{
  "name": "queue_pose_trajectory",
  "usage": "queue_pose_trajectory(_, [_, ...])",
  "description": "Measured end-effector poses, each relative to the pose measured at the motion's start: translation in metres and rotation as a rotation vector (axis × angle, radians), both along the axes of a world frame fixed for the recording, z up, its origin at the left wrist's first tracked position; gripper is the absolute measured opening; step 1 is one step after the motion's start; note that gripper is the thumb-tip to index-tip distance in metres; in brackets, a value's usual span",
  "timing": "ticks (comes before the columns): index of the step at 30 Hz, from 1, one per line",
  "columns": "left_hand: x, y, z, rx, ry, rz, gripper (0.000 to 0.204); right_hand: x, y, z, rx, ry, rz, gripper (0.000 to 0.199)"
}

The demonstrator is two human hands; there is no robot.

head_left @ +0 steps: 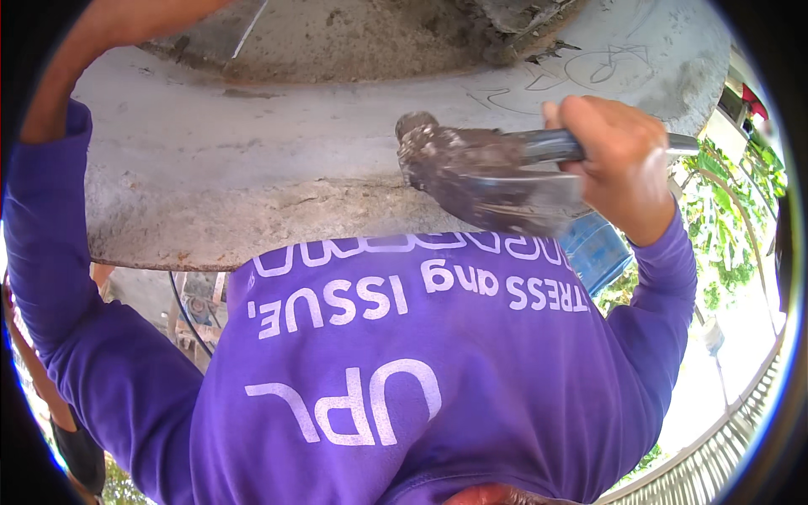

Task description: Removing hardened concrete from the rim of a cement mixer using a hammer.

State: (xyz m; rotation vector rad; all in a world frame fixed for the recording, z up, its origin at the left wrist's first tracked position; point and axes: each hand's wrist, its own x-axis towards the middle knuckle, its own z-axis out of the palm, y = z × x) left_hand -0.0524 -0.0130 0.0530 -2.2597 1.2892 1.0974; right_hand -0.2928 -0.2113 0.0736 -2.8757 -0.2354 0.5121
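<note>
My right hand (619, 156) is wrapped around the dark handle of a claw hammer (454, 160). The hammer's head is crusted with grey-brown dirt and smeared by motion. It hangs over the front part of a grey concrete-like slab (295, 130), and I cannot tell whether it touches the surface. Along the left side my left arm reaches up and bends across the top of the view. Only the wrist and part of my left hand (147, 18) show there; the fingers lie outside the picture.
At the top, the slab has a dusty brown hollow (345, 42) with a dark, dirt-caked piece (518, 29) at its edge. Scratched outlines mark the right side. A blue container (596, 252) stands below on the right, near green plants (724, 219). A dark cable (187, 311) hangs at lower left.
</note>
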Motion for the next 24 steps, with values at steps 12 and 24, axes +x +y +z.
queue_pose_trajectory(12, [-0.002, 0.006, -0.007, -0.048, -0.019, -0.080, 0.042, -0.005, -0.004, -0.005, -0.050, -0.072, -0.003, 0.020])
queue_pose_trajectory(24, [0.013, 0.012, -0.011, -0.152, 0.079, -0.089, 0.043, -0.018, -0.025, -0.039, -0.070, 0.102, 0.030, 0.022])
